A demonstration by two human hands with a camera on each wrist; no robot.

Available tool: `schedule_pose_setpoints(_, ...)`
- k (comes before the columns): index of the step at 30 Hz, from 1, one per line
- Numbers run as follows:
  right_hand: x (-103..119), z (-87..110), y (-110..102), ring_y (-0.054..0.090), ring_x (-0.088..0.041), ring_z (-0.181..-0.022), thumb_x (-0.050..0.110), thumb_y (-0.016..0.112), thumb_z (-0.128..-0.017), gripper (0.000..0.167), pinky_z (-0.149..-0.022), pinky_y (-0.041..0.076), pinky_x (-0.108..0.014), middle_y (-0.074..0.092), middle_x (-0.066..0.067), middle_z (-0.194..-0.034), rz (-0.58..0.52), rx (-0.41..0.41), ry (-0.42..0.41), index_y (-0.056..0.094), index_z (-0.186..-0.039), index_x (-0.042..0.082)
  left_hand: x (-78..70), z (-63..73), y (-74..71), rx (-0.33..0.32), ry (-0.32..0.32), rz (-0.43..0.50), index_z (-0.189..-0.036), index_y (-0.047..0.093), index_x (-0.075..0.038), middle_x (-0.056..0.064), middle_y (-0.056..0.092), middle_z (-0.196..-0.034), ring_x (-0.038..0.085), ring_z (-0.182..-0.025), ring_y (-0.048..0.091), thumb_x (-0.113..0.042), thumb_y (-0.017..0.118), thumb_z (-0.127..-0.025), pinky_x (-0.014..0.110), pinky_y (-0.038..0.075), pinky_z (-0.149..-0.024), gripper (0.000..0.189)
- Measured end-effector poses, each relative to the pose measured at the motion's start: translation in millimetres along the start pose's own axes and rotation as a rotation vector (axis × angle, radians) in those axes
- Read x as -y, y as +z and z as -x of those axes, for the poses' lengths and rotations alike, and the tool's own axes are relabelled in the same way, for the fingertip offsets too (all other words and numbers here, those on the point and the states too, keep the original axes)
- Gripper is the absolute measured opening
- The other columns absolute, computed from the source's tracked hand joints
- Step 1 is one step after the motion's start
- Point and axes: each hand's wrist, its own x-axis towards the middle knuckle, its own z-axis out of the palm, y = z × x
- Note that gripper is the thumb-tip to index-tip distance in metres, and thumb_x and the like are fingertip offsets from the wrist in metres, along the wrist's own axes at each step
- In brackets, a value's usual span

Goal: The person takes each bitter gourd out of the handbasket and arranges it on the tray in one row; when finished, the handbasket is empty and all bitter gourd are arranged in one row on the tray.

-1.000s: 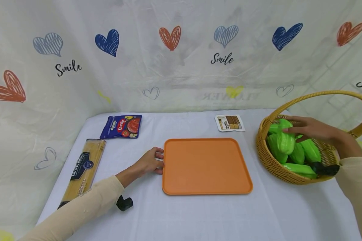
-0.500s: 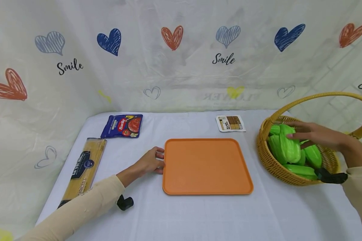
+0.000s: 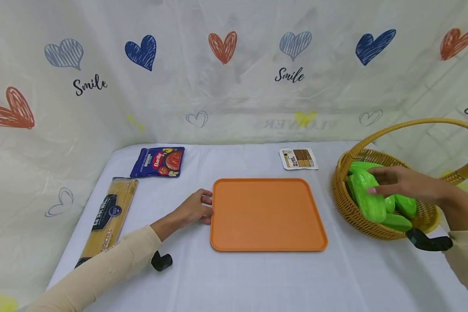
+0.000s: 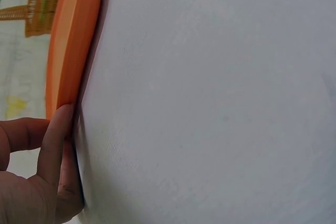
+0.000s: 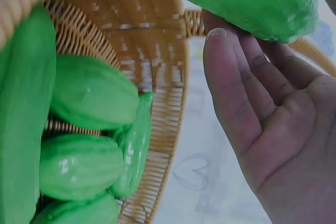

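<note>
My left hand holds the left edge of an orange tray, which lies flat on the white cloth. In the left wrist view, its fingertips are right at the tray's rim. Over the wicker basket at the right, my right hand grips a ridged green gourd between thumb and fingers. The right wrist view shows that gourd raised at the top, above several more green gourds in the basket. The right palm faces the camera there.
A blue Barilla pouch and a long pack of spaghetti lie at the left. A small white-and-brown packet lies behind the tray. The basket's tall handle arches over its opening. A printed curtain hangs at the back.
My right hand has shifted slightly, and the held gourd has turned and come down toward the basket's front left side. The left hand and the tray stay put.
</note>
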Motion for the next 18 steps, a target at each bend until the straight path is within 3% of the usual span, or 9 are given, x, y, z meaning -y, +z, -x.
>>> schedule_pose_setpoints(3, 4.9, 0.1, 5.4, 0.061, -0.010, -0.114, 0.024, 0.058, -0.100, 0.069, -0.078, 0.055, -0.018, 0.044, -0.035, -0.146, 0.011, 0.002, -0.032, 0.027, -0.150, -0.012, -0.1, 0.2, -0.8, 0.001, -0.003, 0.000, -0.144, 0.041, -0.007, 0.015, 0.053, -0.128, 0.022, -0.093, 0.066, 0.001, 0.068, -0.088, 0.032, 0.065, -0.070, 0.063)
schedule_pose_setpoints(8, 17.8, 0.4, 14.6, 0.048, -0.050, -0.130, 0.027, 0.060, -0.099, 0.072, -0.079, 0.054, -0.020, 0.040, -0.034, -0.149, 0.025, 0.033, -0.030, 0.027, -0.152, -0.008, -1.1, 0.9, -0.5, -0.002, -0.015, 0.002, -0.144, 0.042, -0.008, 0.014, 0.053, -0.128, 0.023, -0.094, 0.067, 0.000, 0.069, -0.087, 0.031, 0.065, -0.070, 0.063)
schedule_pose_setpoints(10, 22.6, 0.6, 18.2, 0.045, -0.053, -0.131, 0.028, 0.061, -0.098, 0.073, -0.081, 0.054, -0.024, 0.038, -0.035, -0.150, 0.037, 0.042, -0.034, 0.026, -0.153, -0.008, -1.7, 1.2, -0.2, -0.005, -0.018, 0.002, -0.144, 0.043, -0.008, 0.014, 0.053, -0.128, 0.023, -0.094, 0.067, 0.000, 0.070, -0.087, 0.031, 0.065, -0.070, 0.063)
schedule_pose_setpoints(12, 27.0, -0.1, 21.7, 0.047, -0.050, -0.131, 0.029, 0.061, -0.098, 0.073, -0.082, 0.055, -0.025, 0.038, -0.033, -0.151, 0.046, 0.048, -0.039, 0.028, -0.153, -0.006, -2.4, 1.6, -0.2, -0.007, -0.018, 0.005, -0.144, 0.043, -0.008, 0.014, 0.053, -0.128, 0.023, -0.094, 0.067, -0.001, 0.070, -0.087, 0.032, 0.065, -0.070, 0.063)
schedule_pose_setpoints(18, 36.5, -4.3, 32.9, 0.054, -0.021, -0.125, 0.028, 0.063, -0.098, 0.064, -0.082, 0.055, -0.021, 0.044, -0.023, -0.150, 0.022, 0.036, -0.068, 0.038, -0.150, 0.001, -0.5, 1.1, 0.2, -0.004, -0.011, 0.009, -0.143, 0.043, -0.008, 0.014, 0.053, -0.127, 0.023, -0.093, 0.067, -0.001, 0.069, -0.087, 0.032, 0.065, -0.070, 0.063)
